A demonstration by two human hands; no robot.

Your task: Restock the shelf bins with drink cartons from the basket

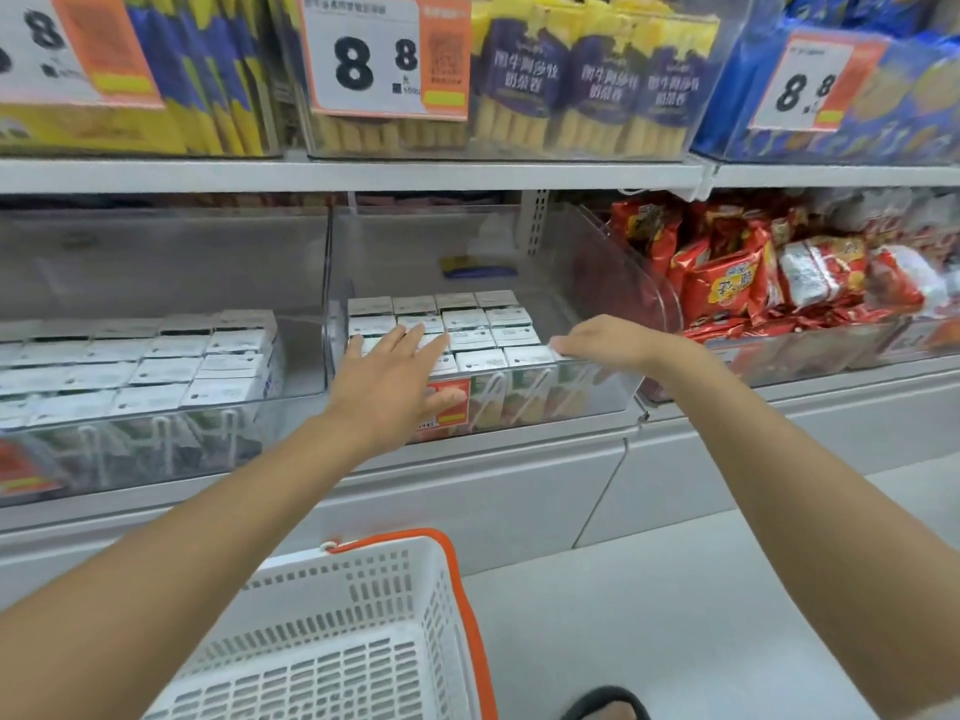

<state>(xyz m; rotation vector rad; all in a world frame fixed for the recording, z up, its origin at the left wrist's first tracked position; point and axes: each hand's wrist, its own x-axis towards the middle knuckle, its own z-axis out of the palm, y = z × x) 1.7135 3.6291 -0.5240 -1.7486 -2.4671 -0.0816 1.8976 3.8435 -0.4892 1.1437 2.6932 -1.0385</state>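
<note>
Rows of white-topped drink cartons (467, 324) fill the front of a clear shelf bin (613, 283) at the middle of the head view. My left hand (395, 371) lies flat on the cartons at the bin's front left, fingers straight. My right hand (608, 343) sits at the bin's front right corner with its fingers curled down over the front edge, against the end carton (527, 356). Below, the white basket (337, 641) with an orange rim shows no cartons in its visible part.
A second clear bin of cartons (156, 366) stands to the left. Red snack bags (753, 272) fill the bin to the right. The upper shelf holds yellow and purple snack packs behind price tags (384, 54). A foot (608, 706) shows on the pale floor.
</note>
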